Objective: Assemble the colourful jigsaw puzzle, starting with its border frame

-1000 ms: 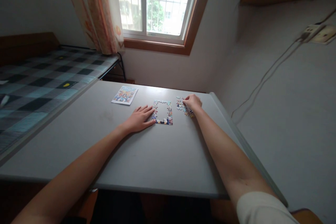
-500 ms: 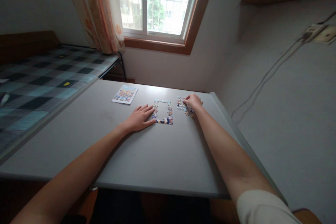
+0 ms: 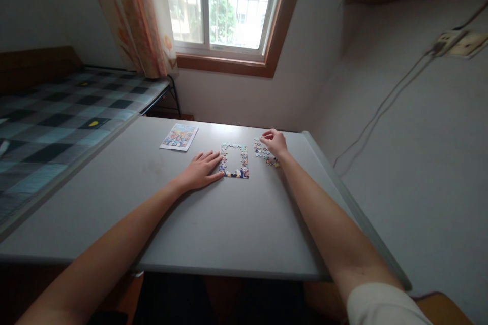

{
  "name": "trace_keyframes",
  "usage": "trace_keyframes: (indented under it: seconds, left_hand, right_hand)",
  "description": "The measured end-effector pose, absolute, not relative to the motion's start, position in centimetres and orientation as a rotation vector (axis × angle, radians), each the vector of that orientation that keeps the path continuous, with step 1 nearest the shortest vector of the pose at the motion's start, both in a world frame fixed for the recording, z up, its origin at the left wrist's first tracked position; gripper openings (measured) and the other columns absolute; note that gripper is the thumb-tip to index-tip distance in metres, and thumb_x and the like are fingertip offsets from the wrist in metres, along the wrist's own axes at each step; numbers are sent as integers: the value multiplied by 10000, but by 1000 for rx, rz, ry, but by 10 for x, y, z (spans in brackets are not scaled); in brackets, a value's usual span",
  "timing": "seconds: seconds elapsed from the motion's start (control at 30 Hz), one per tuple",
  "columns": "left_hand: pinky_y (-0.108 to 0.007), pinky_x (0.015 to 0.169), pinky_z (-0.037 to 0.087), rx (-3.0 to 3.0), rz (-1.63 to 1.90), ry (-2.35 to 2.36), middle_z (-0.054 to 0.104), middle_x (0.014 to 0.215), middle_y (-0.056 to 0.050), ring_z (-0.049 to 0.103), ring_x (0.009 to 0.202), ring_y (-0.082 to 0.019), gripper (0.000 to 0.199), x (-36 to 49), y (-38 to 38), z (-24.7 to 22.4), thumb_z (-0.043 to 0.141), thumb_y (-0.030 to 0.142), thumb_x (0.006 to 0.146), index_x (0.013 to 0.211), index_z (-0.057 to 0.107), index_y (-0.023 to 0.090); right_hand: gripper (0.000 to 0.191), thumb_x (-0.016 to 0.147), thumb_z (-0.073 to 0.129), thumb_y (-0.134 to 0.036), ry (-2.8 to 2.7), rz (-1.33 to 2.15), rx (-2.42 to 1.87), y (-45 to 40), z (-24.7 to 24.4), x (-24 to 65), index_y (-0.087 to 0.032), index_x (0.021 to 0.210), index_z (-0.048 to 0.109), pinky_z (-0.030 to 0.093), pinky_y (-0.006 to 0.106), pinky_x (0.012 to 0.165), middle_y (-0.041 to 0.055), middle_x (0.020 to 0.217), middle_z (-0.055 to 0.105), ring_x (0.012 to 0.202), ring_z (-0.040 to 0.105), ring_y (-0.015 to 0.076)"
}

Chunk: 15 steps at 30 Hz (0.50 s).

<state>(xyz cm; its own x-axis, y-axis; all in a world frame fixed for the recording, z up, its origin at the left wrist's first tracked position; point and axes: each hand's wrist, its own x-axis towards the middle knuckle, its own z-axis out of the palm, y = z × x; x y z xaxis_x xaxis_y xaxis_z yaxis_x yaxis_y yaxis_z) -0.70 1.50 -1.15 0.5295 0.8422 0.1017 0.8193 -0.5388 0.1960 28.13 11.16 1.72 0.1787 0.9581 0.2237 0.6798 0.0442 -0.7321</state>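
Note:
A rectangular puzzle frame (image 3: 244, 168) of joined pieces lies on the grey table with its middle unfilled. My left hand (image 3: 203, 170) rests flat with fingers spread, its fingertips touching the frame's left edge. To the right of the frame is a scatter of loose puzzle pieces (image 3: 262, 153). Over these pieces my right hand (image 3: 275, 142) has its thumb and fingers drawn together; whatever is between the fingertips is too small to make out. A printed picture card (image 3: 179, 137) lies at the back left, apart from both hands.
The grey table (image 3: 229, 233) reaches the wall on the right. A bed with a checked cover (image 3: 57, 111) stands at the left. Behind are a curtain (image 3: 141, 25) and a window (image 3: 224, 5). Cables (image 3: 375, 114) hang from a wall socket (image 3: 450, 43).
My right hand has moved slightly back and left over the loose pieces, uncovering some of them. My left hand stays on the frame's edge. The whole view has shifted a little.

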Motion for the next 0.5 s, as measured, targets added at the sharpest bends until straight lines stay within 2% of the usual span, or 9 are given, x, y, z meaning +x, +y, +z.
trace_keyframes:
  seconds: [0.1,0.23,0.5]
  left_hand:
    - [-429,1163,169,2642,279,1439,278,1551,-33,220,1434,-259,690,-7,15,-12,288,644,919,1468,355,231]
    - [-438,1160,177,2647,293,1443,281,1550,-33,221,1433,-262,691,-7,15,-12,292,646,917,1468,354,235]
    - [-440,1160,186,2648,301,1445,292,1546,-39,233,1430,-258,692,-7,15,-12,304,647,913,1467,356,236]
  right_hand:
    - [224,706,668,-266,-1558,678,-1406,92,18,263,-146,890,709,478,273,622,61,770,694,663,612,153]
    - [230,687,698,-339,-1605,868,-1132,59,12,233,-149,816,723,486,277,644,60,746,698,675,618,153]
    - [161,726,654,-262,-1850,881,-1127,27,-7,217,-152,799,746,445,246,623,44,705,703,650,590,133]
